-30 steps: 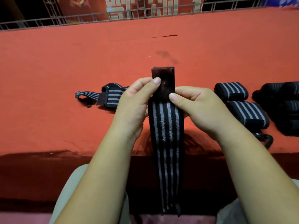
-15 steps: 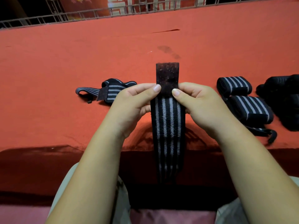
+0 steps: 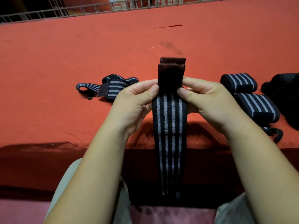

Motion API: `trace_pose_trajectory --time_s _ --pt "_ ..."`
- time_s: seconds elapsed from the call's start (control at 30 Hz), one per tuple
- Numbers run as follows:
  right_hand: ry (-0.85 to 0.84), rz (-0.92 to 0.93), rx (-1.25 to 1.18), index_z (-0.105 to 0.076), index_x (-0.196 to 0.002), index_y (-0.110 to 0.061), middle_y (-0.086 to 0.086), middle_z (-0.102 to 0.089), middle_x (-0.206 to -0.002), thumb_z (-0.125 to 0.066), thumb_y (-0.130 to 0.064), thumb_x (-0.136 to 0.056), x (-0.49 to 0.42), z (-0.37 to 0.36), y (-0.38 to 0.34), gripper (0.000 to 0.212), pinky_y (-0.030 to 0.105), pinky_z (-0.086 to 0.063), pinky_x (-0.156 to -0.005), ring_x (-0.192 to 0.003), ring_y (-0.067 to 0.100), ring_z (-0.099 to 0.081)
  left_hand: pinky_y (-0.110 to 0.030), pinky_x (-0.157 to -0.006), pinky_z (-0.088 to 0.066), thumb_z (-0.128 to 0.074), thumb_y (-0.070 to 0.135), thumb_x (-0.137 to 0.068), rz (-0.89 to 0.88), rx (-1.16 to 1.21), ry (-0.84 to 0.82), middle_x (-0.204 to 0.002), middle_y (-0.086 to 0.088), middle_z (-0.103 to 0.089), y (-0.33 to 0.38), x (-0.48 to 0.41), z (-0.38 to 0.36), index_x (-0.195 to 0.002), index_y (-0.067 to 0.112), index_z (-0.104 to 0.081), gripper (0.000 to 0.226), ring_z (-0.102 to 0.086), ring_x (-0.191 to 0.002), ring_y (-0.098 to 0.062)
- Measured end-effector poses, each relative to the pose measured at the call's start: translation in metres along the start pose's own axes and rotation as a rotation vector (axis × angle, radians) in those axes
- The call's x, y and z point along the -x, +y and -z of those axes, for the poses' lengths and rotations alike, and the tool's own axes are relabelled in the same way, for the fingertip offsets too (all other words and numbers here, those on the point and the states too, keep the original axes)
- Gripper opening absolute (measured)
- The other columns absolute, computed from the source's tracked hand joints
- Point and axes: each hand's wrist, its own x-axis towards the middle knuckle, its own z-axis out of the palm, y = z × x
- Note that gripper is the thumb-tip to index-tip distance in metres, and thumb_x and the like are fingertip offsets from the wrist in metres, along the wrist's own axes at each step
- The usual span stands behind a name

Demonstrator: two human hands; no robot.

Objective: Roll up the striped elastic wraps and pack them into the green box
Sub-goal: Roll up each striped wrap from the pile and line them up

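Observation:
A long black wrap with grey stripes (image 3: 169, 126) hangs from my hands over the table's front edge down to my lap. Its dark velcro end (image 3: 171, 70) stands up above my fingers and is folded over on itself. My left hand (image 3: 135, 101) pinches the wrap's left edge between thumb and fingers. My right hand (image 3: 205, 97) pinches the right edge the same way. An unrolled striped wrap (image 3: 111, 88) lies on the red table to the left. Two rolled striped wraps (image 3: 238, 82) (image 3: 257, 106) lie to the right. No green box is in view.
The red felt-covered table (image 3: 64, 62) stretches far back to a metal railing (image 3: 48, 12). A dark black bundle (image 3: 284, 97) sits at the right edge. The table's front edge (image 3: 48, 144) runs just below my wrists, with my knees under it.
The velcro tip has been folded down over itself, so a doubled flap now stands above my fingers. Both hands keep their pinch at about the same place.

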Motion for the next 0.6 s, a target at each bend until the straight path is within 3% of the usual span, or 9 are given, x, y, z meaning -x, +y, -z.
trace_pose_trajectory --time_s 0.1,0.2,0.27,0.33,0.47,0.53,0.6 --pt "-0.014 -0.024 -0.083 -0.075 -0.134 -0.014 0.016 -0.08 -0.12 -0.062 -0.003 -0.106 0.0 0.0029 0.0059 0.034 0.047 -0.066 -0.089 -0.109 0.032 -0.077 -0.037 -0.104 -0.059 -0.061 0.0 -0.104 0.022 -0.008 -0.016 -0.13 -0.025 -0.074 -0.0014 -0.0035 0.0046 -0.135 -0.004 -0.068 0.032 -0.072 -0.118 -0.031" --pt "-0.025 -0.039 -0.117 -0.077 -0.127 -0.009 0.014 -0.079 -0.125 -0.056 0.002 -0.108 -0.0008 0.0041 0.0106 0.031 0.041 -0.063 -0.096 -0.12 0.031 -0.074 -0.028 -0.093 -0.061 -0.058 -0.005 -0.104 0.053 -0.041 0.001 -0.118 -0.019 -0.079 -0.0005 -0.0027 0.005 -0.124 -0.002 -0.073 0.025 -0.076 -0.108 -0.023" --pt "0.0 -0.053 -0.131 -0.08 -0.113 -0.011 0.01 -0.081 -0.118 -0.054 0.006 -0.107 0.0002 0.0021 0.0097 0.032 0.032 -0.062 -0.093 -0.117 0.025 -0.076 -0.023 -0.085 -0.061 -0.058 -0.009 -0.102 0.061 -0.046 0.031 -0.102 -0.012 -0.082 -0.0001 -0.0017 0.0046 -0.113 0.002 -0.076 0.023 -0.078 -0.097 -0.016" --pt "0.01 -0.054 -0.123 -0.08 -0.106 -0.012 0.009 -0.082 -0.114 -0.052 0.007 -0.107 0.0011 0.0003 0.0075 0.034 0.028 -0.062 -0.09 -0.11 0.022 -0.077 -0.023 -0.086 -0.061 -0.06 -0.009 -0.101 0.056 -0.038 0.024 -0.1 -0.013 -0.081 0.0004 -0.0015 0.0051 -0.108 0.003 -0.077 0.022 -0.079 -0.097 -0.018" --pt "0.017 -0.058 -0.086 -0.08 -0.102 -0.011 0.017 -0.079 -0.113 -0.053 0.002 -0.106 0.0 0.0022 0.0051 0.03 0.036 -0.059 -0.095 -0.104 0.024 -0.074 -0.023 -0.087 -0.06 -0.062 -0.013 -0.097 0.04 -0.028 0.01 -0.105 -0.018 -0.081 0.0037 0.0005 0.0063 -0.106 0.001 -0.079 0.024 -0.079 -0.102 -0.023" --pt "0.001 -0.05 -0.08 -0.079 -0.101 -0.015 0.022 -0.076 -0.109 -0.064 -0.007 -0.104 0.0012 0.0027 0.0049 0.017 0.04 -0.053 -0.098 -0.102 0.025 -0.069 -0.022 -0.085 -0.06 -0.061 -0.015 -0.096 0.038 -0.014 0.008 -0.102 -0.018 -0.081 0.0044 0.0026 0.0038 -0.106 -0.001 -0.077 0.024 -0.08 -0.099 -0.022" --pt "-0.008 -0.031 -0.052 -0.075 -0.104 -0.014 0.012 -0.073 -0.1 -0.075 -0.01 -0.099 0.0032 0.0026 0.0047 0.007 0.036 -0.052 -0.094 -0.097 0.02 -0.067 -0.023 -0.085 -0.06 -0.061 -0.015 -0.096 0.027 0.002 0.01 -0.101 -0.017 -0.08 0.0044 0.0035 0.0011 -0.105 -0.001 -0.077 0.024 -0.079 -0.099 -0.023"
